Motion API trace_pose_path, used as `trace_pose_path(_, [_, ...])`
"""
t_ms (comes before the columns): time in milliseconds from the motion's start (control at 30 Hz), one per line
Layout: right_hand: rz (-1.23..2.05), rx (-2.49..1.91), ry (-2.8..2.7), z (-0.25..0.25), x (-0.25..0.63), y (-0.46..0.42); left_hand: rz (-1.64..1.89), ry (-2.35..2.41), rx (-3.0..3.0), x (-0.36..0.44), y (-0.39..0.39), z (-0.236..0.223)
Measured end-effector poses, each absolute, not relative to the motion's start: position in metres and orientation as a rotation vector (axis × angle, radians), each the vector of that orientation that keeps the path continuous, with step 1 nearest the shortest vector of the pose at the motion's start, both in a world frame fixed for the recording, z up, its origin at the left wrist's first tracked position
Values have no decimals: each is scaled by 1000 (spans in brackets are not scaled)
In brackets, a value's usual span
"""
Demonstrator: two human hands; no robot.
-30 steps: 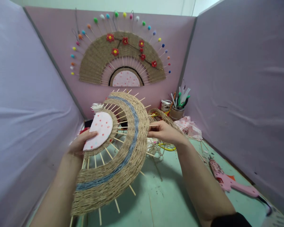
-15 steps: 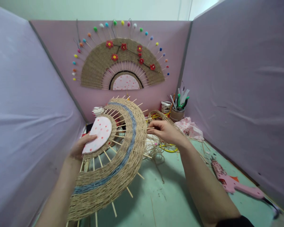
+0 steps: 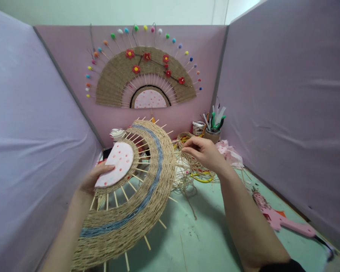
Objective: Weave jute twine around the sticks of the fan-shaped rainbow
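My left hand (image 3: pixel 94 179) grips a half-woven jute fan (image 3: pixel 147 189) by its pink dotted centre piece (image 3: pixel 117 161), thumb lying on the fabric. The fan has a blue band through its tan weave and bare wooden sticks poking out of the rim. My right hand (image 3: pixel 205 153) hovers just right of the fan's upper rim, fingers pinched on a thin strand of jute twine (image 3: pixel 179 152) that runs from the fan's edge. A loose tangle of twine (image 3: pixel 185 179) lies on the green table under that hand.
A finished fan (image 3: pixel 146 73) with red flowers and coloured pompoms hangs on the pink back wall. A cup of tools (image 3: pixel 212 130) and a tape roll (image 3: pixel 198 128) stand at the back right. A pink glue gun (image 3: pixel 277 219) lies at the right. Purple panels close in both sides.
My right hand has lifted and drawn slightly away from the fan's rim, pulling the twine. The fan has tilted and dropped a little toward the lower left.
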State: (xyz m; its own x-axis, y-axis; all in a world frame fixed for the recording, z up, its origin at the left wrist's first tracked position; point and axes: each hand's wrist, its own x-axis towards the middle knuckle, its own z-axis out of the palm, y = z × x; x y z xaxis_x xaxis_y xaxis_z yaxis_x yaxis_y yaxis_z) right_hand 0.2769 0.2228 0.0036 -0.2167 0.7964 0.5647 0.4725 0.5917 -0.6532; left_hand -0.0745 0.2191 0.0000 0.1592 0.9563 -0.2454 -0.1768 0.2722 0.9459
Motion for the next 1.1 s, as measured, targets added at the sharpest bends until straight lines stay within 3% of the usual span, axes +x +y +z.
trace_pose_path(467, [678, -949, -1716, 8, 281, 221, 1020, 881, 976, -88, 218, -6])
trace_pose_path(1100, [674, -1049, -1779, -6, 266, 232, 947, 932, 1005, -94, 221, -15])
